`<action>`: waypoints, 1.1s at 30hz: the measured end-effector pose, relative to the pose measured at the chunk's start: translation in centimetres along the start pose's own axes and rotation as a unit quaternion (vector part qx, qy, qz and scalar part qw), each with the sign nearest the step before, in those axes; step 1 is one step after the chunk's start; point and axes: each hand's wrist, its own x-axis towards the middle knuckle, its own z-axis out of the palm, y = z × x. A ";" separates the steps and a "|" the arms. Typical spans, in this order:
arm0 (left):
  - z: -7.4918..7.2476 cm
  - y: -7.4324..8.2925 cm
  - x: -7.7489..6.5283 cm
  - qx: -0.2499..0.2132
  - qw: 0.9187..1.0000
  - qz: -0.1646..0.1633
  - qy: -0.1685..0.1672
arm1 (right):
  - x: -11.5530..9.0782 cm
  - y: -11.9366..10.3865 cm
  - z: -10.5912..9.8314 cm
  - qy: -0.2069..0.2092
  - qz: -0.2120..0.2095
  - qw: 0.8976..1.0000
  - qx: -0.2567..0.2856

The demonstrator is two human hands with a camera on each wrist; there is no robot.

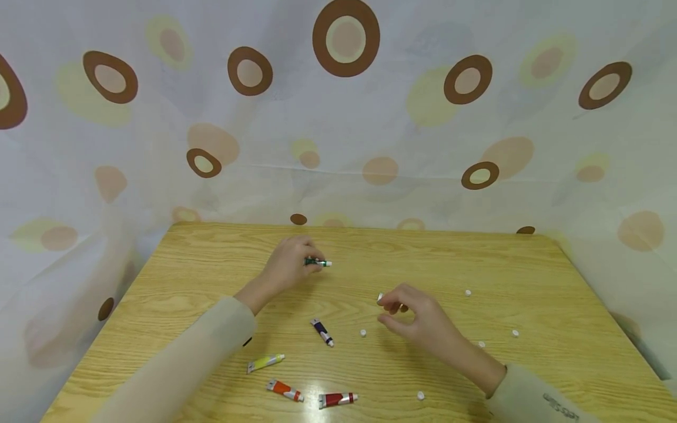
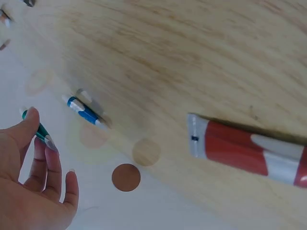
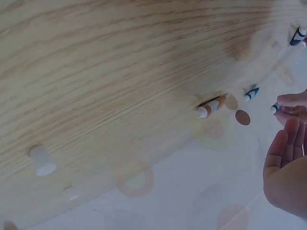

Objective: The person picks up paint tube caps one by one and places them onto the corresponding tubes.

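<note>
My left hand (image 1: 288, 262) pinches a small green paint tube (image 1: 317, 262) with a white cap, over the far left part of the table. In the left wrist view, a blue tube (image 2: 85, 111) lies beyond that hand. My right hand (image 1: 418, 314) hovers over the middle, fingers loosely bent and thumb apart from them. By its fingertips a tube's pale end (image 1: 380, 296) shows, the rest mostly hidden by the fingers. The right wrist view shows a brown tube (image 3: 212, 106) with a white cap on the table, and the right hand (image 3: 288, 167) with nothing in its fingers.
Nearer on the wooden table (image 1: 201, 264) lie a dark purple tube (image 1: 322, 332), a yellow tube (image 1: 265, 363), an orange tube (image 1: 285, 390) and a red tube (image 1: 338, 400). Several white caps, such as one cap (image 1: 420, 395), are scattered rightward. A patterned curtain (image 1: 338, 129) surrounds the table.
</note>
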 end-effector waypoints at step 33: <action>2.4 -1.8 1.2 -0.011 0.997 -0.045 -0.058 | -0.1 0.0 1.8 -0.154 0.126 0.980 0.007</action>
